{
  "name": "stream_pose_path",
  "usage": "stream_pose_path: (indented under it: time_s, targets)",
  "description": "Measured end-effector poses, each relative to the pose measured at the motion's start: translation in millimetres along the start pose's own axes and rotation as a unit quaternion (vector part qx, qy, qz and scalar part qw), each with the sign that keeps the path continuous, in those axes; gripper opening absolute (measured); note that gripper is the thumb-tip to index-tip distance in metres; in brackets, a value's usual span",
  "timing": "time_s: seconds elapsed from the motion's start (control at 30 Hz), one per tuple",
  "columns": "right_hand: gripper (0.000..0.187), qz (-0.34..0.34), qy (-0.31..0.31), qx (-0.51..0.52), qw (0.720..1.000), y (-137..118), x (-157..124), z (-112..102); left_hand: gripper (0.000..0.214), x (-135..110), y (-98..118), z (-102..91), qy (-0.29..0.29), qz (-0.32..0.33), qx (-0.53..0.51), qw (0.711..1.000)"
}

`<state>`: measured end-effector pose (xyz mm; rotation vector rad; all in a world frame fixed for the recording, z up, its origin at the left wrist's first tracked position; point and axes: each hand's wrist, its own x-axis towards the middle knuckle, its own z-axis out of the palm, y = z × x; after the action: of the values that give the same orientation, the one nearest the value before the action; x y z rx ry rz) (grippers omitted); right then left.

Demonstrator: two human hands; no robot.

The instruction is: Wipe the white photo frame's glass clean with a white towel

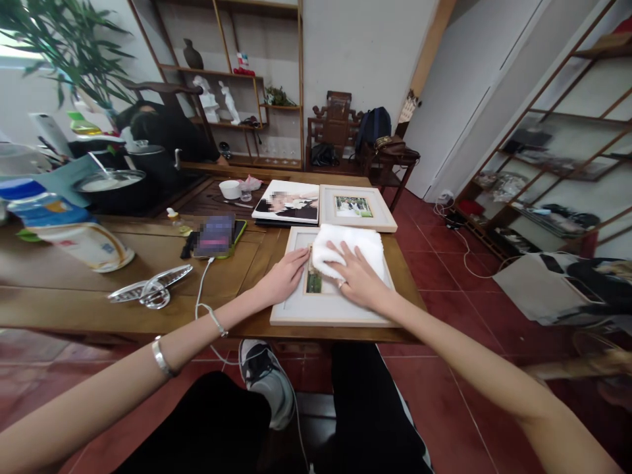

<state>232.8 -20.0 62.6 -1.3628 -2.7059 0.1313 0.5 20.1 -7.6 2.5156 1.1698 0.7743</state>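
Observation:
A light wooden picture frame [296,313] with a white mat lies flat near the table's front edge. On it, a folded white cloth [368,240] covers the upper right part and hides much of the small photo [313,282]. My right hand [359,276] presses on the cloth, fingers spread across it. To its left, my left hand [285,276] rests flat on the frame's left side, fingers stretched out and close to the cloth's edge. Behind lie a second framed photo [380,214] and a black-and-white picture panel [289,212].
Left on the wooden table are a phone [216,236] with a white cable, a silver winged ornament [154,289] and a blue-capped bottle [69,230]. A dark pot [111,192] stands farther back. A person in black [168,135] leans at the table's far side.

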Motion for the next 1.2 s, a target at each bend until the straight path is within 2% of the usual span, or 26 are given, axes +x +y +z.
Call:
stream_pose_path:
  time_s: [0.07,0.13,0.23,0.33,0.5,0.6,0.67,0.73,0.8,0.87,0.93,1.0,1.03,1.1,1.2]
  targets:
    - [0.064,0.002,0.006,-0.024,1.0,13.2,19.7,2.7,0.047,0.2,0.1,-0.4,0.0,-0.001,-0.004,1.0]
    - [0.064,-0.011,-0.017,-0.042,0.999,19.1,34.1,3.1,0.046,0.7,0.6,-0.6,0.001,-0.002,-0.006,1.0]
    - [0.062,-0.024,-0.054,-0.049,0.997,14.1,38.2,0.2,0.045,1.4,1.7,-0.5,0.001,-0.001,-0.009,1.0]
    - [0.054,-0.042,-0.09,-0.02,0.995,-2.5,15.3,-11.4,0.046,1.6,1.9,0.6,0.001,-0.005,-0.011,1.0]
    - [0.049,-0.097,-0.201,0.099,0.97,-34.3,-55.1,-49.1,0.048,0.4,0.8,3.1,-0.001,-0.017,-0.009,1.0]
    - [0.056,-0.116,-0.23,0.145,0.955,-41.0,-82.8,-61.1,0.048,0.1,0.8,4.0,-0.001,-0.023,-0.008,1.0]
    - [0.066,-0.106,-0.232,0.133,0.958,-36.0,-87.8,-61.0,0.048,0.3,0.9,4.4,0.0,-0.024,-0.007,1.0]
    - [0.077,-0.063,-0.22,0.1,0.968,-23.9,-81.8,-59.3,0.048,0.5,0.9,4.6,0.0,-0.024,-0.007,1.0]
    - [0.082,-0.017,-0.181,0.059,0.982,-7.9,-65.9,-59.7,0.049,0.6,0.8,4.3,0.0,-0.022,-0.007,1.0]
    - [0.081,0.004,-0.098,0.01,0.995,7.4,-42.0,-62.1,0.048,0.3,0.9,3.4,0.001,-0.019,-0.006,1.0]
    - [0.079,0.012,0.01,-0.052,0.999,18.6,-13.8,-62.6,0.048,0.0,1.4,2.1,0.001,-0.016,-0.004,1.0]
    - [0.075,0.018,0.064,-0.11,0.992,24.5,13.5,-57.1,0.049,-0.3,2.0,0.7,0.0,-0.013,-0.002,1.0]
    - [0.073,0.02,0.055,-0.128,0.99,25.8,25.2,-51.6,0.049,-0.2,2.2,0.1,0.0,-0.012,-0.001,1.0]
    - [0.072,0.017,0.0,-0.134,0.991,25.3,41.9,-36.4,0.05,0.0,2.4,-0.8,-0.001,-0.009,0.001,1.0]
    - [0.07,0.007,-0.063,-0.116,0.991,17.7,46.5,-13.5,0.049,0.7,1.5,-1.0,-0.001,-0.003,-0.001,1.0]
